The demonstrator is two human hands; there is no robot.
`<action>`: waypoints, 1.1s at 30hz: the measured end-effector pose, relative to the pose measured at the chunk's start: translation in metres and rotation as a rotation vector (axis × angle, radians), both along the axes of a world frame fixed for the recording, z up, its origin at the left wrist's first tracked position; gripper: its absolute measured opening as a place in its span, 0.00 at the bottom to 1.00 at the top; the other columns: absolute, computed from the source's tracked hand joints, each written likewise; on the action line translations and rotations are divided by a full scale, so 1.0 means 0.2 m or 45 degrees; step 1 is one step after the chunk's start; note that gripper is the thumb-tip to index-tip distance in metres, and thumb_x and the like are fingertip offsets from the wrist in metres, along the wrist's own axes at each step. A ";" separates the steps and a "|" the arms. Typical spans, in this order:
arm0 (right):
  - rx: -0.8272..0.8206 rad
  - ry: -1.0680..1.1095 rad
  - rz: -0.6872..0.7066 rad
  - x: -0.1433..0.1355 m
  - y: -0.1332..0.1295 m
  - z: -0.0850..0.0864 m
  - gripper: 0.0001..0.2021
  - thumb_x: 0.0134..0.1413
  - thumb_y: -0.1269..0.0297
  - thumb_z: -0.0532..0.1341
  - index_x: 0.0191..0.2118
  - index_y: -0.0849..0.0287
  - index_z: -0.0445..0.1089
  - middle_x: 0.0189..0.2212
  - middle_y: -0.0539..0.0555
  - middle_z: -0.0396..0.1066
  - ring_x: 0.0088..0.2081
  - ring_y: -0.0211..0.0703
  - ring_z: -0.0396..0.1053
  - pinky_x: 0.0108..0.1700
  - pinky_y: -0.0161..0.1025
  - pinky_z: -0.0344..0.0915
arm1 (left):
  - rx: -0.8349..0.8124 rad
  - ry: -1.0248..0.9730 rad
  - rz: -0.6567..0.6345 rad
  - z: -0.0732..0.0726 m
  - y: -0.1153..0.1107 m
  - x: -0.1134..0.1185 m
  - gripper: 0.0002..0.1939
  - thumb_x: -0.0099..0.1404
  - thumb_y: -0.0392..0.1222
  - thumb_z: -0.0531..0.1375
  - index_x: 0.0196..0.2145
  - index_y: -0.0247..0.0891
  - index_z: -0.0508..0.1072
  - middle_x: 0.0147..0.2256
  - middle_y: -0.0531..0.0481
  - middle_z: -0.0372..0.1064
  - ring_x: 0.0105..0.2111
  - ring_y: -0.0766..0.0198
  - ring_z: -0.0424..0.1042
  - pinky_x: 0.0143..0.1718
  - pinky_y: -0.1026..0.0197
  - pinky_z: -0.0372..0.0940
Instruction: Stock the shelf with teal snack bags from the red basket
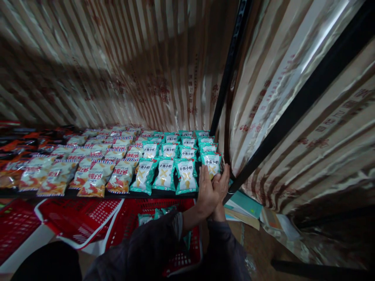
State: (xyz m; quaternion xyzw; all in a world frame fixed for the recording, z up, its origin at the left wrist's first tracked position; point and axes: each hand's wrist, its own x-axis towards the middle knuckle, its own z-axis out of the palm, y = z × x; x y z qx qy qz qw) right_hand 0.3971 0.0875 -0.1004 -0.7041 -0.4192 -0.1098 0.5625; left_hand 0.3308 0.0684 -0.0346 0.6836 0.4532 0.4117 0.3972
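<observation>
My left hand [207, 196] and my right hand [223, 182] come together at the right end of the shelf. Between them stands a teal-and-white snack bag [211, 160], its top showing above my thumbs. My fingers lie along the bag's two sides, and its lower part is hidden behind my hands. To the left, more teal snack bags [165, 173] stand in rows running back from the front edge. My left fingertips are close to the nearest bag of the neighbouring row [186, 176].
White-and-orange snack bags [95, 177] and dark orange packets [13, 168] fill the shelf further left. Red baskets [79, 218] sit below, one holding teal bags [145, 219]. A black shelf post [263, 146] slants past my right hand. Pleated printed sheeting [131, 70] hangs behind.
</observation>
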 end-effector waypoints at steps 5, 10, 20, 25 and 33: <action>-0.003 -0.039 -0.022 -0.03 -0.01 -0.03 0.29 0.67 0.53 0.41 0.66 0.67 0.51 0.63 0.71 0.57 0.65 0.55 0.55 0.62 0.59 0.57 | -0.065 0.023 -0.014 -0.02 -0.05 -0.05 0.34 0.62 0.37 0.54 0.65 0.31 0.54 0.67 0.34 0.50 0.69 0.49 0.42 0.69 0.44 0.40; -0.063 0.036 0.016 -0.02 -0.02 -0.01 0.32 0.66 0.49 0.41 0.64 0.70 0.54 0.61 0.73 0.59 0.65 0.57 0.55 0.62 0.58 0.56 | -0.144 -0.039 -0.047 -0.01 -0.03 -0.05 0.33 0.60 0.35 0.54 0.63 0.33 0.60 0.65 0.38 0.55 0.69 0.50 0.44 0.69 0.46 0.40; -0.058 0.019 -0.020 -0.01 0.00 -0.01 0.28 0.66 0.51 0.42 0.61 0.66 0.59 0.58 0.70 0.64 0.61 0.56 0.61 0.59 0.57 0.60 | -0.129 0.033 -0.098 -0.02 -0.01 -0.05 0.30 0.62 0.38 0.54 0.61 0.28 0.61 0.64 0.34 0.57 0.69 0.50 0.44 0.70 0.47 0.40; -0.099 0.007 -0.007 -0.03 -0.01 0.00 0.30 0.65 0.49 0.44 0.61 0.68 0.59 0.55 0.71 0.66 0.59 0.57 0.63 0.58 0.56 0.62 | -0.091 0.017 -0.080 -0.05 0.00 -0.04 0.29 0.62 0.39 0.54 0.60 0.29 0.64 0.64 0.34 0.57 0.68 0.49 0.47 0.69 0.45 0.41; -0.107 -0.015 -0.027 -0.03 -0.01 -0.01 0.31 0.66 0.48 0.42 0.63 0.66 0.56 0.57 0.70 0.64 0.60 0.56 0.62 0.59 0.56 0.61 | -0.083 0.040 -0.053 -0.06 0.01 -0.04 0.32 0.60 0.39 0.55 0.61 0.25 0.61 0.65 0.31 0.54 0.68 0.46 0.47 0.69 0.45 0.41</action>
